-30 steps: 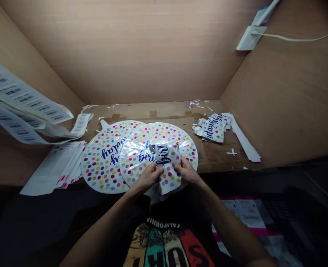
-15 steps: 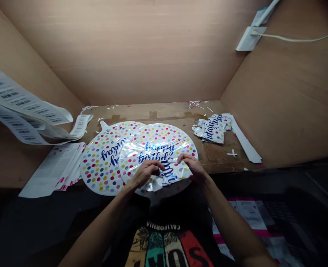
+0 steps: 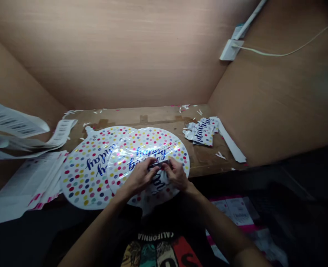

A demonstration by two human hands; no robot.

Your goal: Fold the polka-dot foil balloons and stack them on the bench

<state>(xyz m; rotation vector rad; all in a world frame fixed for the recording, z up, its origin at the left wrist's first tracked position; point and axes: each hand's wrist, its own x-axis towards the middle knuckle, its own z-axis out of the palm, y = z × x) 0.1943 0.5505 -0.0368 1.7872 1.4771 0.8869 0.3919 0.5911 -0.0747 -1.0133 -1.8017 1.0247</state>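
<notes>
Two flat foil balloons lie overlapped on the cardboard-covered table, white with coloured dots and blue lettering: the left balloon (image 3: 83,181) and the right balloon (image 3: 150,137). Over the right one, my left hand (image 3: 141,174) and my right hand (image 3: 177,176) face each other, thumbs and fingers pinched on a folded foil balloon (image 3: 161,163). Its edge shows as a thin dark strip between my fingertips; the rest is partly hidden by my hands. Several folded balloons (image 3: 203,131) sit in a small pile to the right.
At the left, barcode label strips (image 3: 13,122) curl above a stack of white printed sheets (image 3: 22,185). A white paper strip (image 3: 232,141) lies along the right side, with paper scraps (image 3: 220,155) near it. Pink-and-white packages (image 3: 236,211) are below the table edge. A power outlet (image 3: 232,49) hangs on the wall.
Both hands have drawn closer together, and the folded balloon between them has tipped from lying broad to nearly edge-on. The view has shifted slightly.
</notes>
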